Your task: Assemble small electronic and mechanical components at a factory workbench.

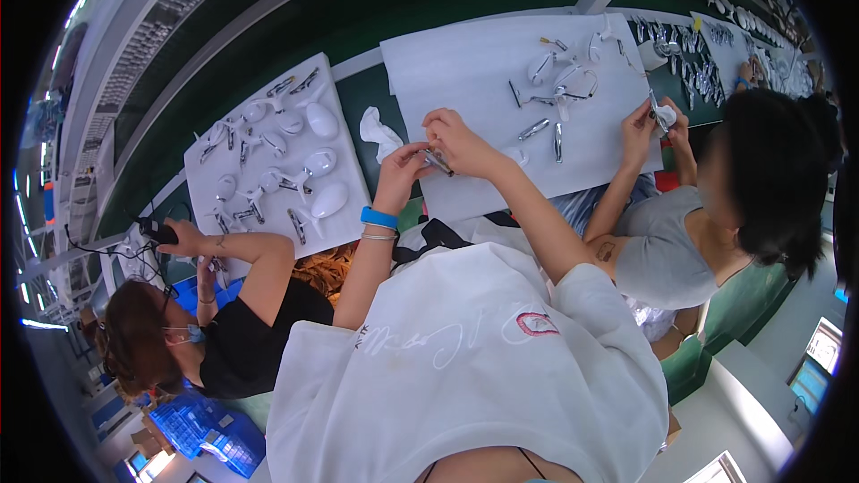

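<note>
My left hand point(399, 175), with a blue band and a pale bracelet at its wrist, pinches a small, shiny, elongated metal part point(438, 161) above the near left edge of the white-covered table point(447, 80). My right hand point(461, 145) is bent over the same part, its fingers closed around its upper side. How far those fingers grip it is partly hidden. A crumpled white cloth point(380, 134) lies just left of my hands. To their right rest two slim chrome pieces point(534, 129) and a round whitish piece point(516, 156).
Several white and chrome parts point(562, 94) lie farther back. On the left, a white board point(349, 156) carries many rounded white pieces with chrome stems. Co-workers sit on both sides; the right one's hands point(637, 130) hold a metal part and white cloth. A blue crate point(210, 429) stands behind left.
</note>
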Demonstrator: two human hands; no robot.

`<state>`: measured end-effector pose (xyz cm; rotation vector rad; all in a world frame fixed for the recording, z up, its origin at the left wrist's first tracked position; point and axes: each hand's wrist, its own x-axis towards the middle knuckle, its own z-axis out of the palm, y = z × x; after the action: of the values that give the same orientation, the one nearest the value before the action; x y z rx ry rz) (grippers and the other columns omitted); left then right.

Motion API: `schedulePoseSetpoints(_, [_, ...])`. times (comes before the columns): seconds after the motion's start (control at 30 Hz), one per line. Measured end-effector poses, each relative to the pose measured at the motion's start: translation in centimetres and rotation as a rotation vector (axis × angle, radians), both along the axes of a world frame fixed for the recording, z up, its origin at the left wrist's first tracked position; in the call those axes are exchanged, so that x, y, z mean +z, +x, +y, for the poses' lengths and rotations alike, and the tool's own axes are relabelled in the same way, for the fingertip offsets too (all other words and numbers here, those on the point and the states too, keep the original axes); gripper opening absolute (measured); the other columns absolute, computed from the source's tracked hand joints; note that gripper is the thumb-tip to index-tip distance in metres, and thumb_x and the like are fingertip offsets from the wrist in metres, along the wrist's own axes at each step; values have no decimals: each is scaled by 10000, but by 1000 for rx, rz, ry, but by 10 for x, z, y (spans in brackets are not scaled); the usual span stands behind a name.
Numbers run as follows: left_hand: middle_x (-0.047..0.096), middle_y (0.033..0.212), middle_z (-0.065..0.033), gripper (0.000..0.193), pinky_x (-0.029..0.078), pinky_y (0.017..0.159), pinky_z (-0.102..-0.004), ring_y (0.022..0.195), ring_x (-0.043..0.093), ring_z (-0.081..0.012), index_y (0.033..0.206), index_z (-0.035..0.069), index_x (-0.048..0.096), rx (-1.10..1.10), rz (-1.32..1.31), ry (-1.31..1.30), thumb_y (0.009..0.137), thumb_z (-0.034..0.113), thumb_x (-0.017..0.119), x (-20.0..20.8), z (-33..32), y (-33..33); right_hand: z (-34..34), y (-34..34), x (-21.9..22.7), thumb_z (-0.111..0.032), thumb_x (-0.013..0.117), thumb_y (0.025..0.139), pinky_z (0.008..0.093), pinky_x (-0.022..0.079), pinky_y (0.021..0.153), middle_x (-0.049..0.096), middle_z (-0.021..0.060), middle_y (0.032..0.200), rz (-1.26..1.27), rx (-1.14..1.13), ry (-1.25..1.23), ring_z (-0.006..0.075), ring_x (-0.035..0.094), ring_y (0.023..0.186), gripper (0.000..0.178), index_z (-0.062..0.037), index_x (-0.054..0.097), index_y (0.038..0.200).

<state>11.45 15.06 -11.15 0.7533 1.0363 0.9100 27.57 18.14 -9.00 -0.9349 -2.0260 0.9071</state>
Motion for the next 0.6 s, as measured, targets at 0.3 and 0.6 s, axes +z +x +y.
schedulePoseSetpoints(0.3, [568,858,-81,280,521,725,-334,776,565,-155,1096,-54,464,46,10,37,828,26,450,9,-4,0,-7,2,2,15,502,721,332,385,784,427,134,1017,42,-6,-90,302,430,940,104,-22,427,782])
schedulePoseSetpoints(0.6, [571,820,-98,284,526,713,-320,775,578,-164,1092,-69,458,55,4,-28,818,5,450,0,-5,-6,-9,0,3,39,449,751,300,386,746,410,142,1027,34,-3,-170,283,455,858,73,-18,404,764])
